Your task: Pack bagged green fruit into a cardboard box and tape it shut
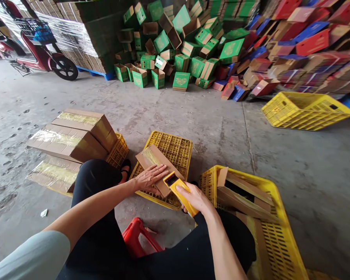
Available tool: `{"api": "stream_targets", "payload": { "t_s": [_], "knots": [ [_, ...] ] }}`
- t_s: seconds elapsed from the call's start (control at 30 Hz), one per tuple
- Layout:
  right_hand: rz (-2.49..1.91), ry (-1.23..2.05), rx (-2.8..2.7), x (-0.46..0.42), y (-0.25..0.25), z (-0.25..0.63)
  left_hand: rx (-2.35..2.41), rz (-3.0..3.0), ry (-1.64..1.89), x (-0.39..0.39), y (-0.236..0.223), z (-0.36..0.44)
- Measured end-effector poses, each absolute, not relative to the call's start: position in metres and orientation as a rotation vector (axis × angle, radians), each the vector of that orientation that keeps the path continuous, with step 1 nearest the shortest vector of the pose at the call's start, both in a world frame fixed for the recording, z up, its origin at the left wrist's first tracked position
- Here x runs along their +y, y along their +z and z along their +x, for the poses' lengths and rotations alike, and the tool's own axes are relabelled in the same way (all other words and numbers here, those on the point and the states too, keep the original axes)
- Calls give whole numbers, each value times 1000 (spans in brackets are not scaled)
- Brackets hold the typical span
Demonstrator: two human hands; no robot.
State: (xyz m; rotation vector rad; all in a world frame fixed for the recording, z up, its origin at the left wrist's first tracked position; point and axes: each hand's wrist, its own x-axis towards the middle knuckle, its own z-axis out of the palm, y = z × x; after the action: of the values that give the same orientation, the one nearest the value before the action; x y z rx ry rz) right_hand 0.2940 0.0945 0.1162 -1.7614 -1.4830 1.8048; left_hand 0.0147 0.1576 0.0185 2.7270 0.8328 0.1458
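A narrow cardboard box (160, 165) with clear yellowish tape lies slantwise on an upturned yellow crate (175, 144) between my knees. My left hand (151, 178) rests flat on the box, fingers stretched out. In my right hand (195, 196) is a yellow handheld tool (182, 192) with a dark rectangular end, wrapped by my fingers. That end is over the box's near right side; whether it touches the cardboard, I cannot tell. To the right, an open-topped cardboard box (245, 196) leans inside a yellow crate (288, 233), its flap raised and a dark inside showing.
Taped cardboard boxes (72, 134) are stacked at my left on a yellow crate (118, 151). A red plastic stool (137, 235) is beneath me. Farther off are another yellow crate (306, 112), piled green boxes (181, 79), red and blue cartons (312, 42) and a red scooter (37, 58).
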Motion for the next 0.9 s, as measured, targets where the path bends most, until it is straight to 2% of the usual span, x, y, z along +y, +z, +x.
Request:
{"api": "stream_targets", "payload": {
  "t_s": [0.9],
  "knots": [
    [-1788, 1809, -1429, 81, 124, 302, 818, 2709, 91, 153, 16, 28]
  ]
}}
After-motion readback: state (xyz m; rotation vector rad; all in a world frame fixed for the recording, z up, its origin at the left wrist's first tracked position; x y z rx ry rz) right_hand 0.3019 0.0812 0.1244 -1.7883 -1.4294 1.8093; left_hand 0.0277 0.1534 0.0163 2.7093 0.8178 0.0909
